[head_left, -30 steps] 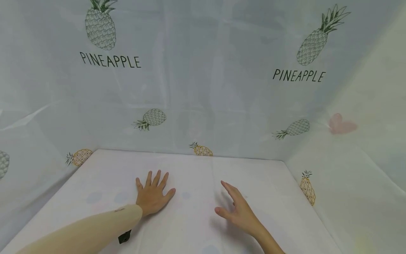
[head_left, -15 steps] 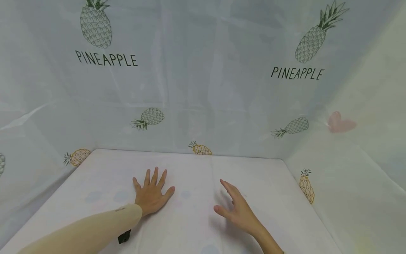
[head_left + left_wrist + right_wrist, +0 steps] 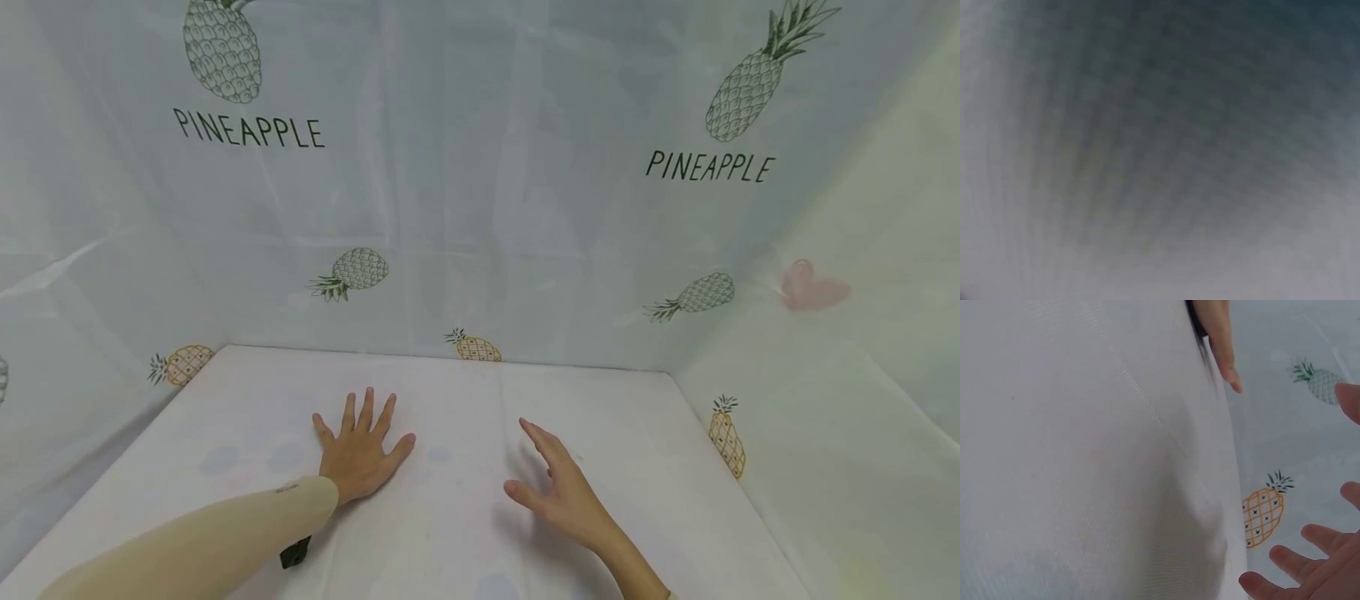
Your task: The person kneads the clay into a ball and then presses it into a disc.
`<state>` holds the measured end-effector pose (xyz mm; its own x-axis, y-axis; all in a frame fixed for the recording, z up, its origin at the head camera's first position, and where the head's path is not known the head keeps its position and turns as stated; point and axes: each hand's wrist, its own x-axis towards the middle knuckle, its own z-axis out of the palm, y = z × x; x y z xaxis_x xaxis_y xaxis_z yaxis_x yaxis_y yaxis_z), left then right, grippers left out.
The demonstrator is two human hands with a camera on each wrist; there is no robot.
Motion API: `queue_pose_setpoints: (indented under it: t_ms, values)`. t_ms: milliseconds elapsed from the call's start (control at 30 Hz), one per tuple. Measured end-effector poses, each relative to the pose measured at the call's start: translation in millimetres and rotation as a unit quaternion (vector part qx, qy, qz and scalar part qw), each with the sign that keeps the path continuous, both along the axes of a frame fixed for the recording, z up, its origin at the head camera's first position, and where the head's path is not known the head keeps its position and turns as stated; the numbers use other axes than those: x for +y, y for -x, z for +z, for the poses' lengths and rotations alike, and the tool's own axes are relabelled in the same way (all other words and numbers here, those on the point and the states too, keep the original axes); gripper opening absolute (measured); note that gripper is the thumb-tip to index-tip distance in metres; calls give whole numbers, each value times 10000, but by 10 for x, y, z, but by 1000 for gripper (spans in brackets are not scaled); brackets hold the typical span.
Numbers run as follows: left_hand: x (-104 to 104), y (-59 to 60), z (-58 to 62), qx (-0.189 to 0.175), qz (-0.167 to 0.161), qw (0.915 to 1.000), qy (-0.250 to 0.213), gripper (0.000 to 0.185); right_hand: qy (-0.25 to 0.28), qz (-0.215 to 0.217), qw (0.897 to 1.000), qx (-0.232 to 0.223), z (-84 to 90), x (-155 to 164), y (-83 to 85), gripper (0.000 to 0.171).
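My left hand point(image 3: 358, 458) lies palm down on the white cloth-covered table point(image 3: 442, 533), its fingers spread wide and straight. To its right, my right hand point(image 3: 562, 500) is held just over the cloth, thumb apart from loosely extended fingers, with nothing in its grasp. A shadow falls on the cloth beneath it. In the right wrist view, the spread fingertips of the right hand point(image 3: 1329, 569) show at the lower right, and part of the left hand point(image 3: 1217, 337) appears at the top. The left wrist view is a dark, blurred surface with no hand discernible.
A pale curtain point(image 3: 450, 183) printed with pineapples hangs behind the table, with similar sheets along both sides. Under the left sleeve point(image 3: 217, 533) a small black object point(image 3: 296, 553) sticks out near the wrist.
The head view has tilted slightly, so the curtain prints and table edge sit a little higher in the picture. Both hands keep the same pose and place on or over the table.
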<state>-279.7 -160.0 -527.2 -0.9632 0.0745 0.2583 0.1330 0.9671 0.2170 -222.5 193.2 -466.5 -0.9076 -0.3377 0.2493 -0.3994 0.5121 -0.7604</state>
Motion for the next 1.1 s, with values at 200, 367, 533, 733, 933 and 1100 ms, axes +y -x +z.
queue_pose_setpoints:
  t_ms: [200,367,533,733,933,1100]
  values:
    - [-18,27,-13,-50,81,9999,34,91,64,57,10000,0,31,-4,2,85]
    - [-30,20,-4,-163,117,9998,22,92,56,54,10000,-3,53,3,-7,85]
    - [-17,30,34,-131,62,9999,4,92,52,34,10000,52,50,9,-1,84]
    - [-14,48,49,-73,101,9999,109,92,183,100,9997,110,53,-10,9,83]
    - [1,58,24,-35,6,9999,116,89,154,56,9997,174,68,6,-6,84]
    - [25,77,15,-116,-49,9999,92,89,157,29,9996,221,93,27,-13,83]
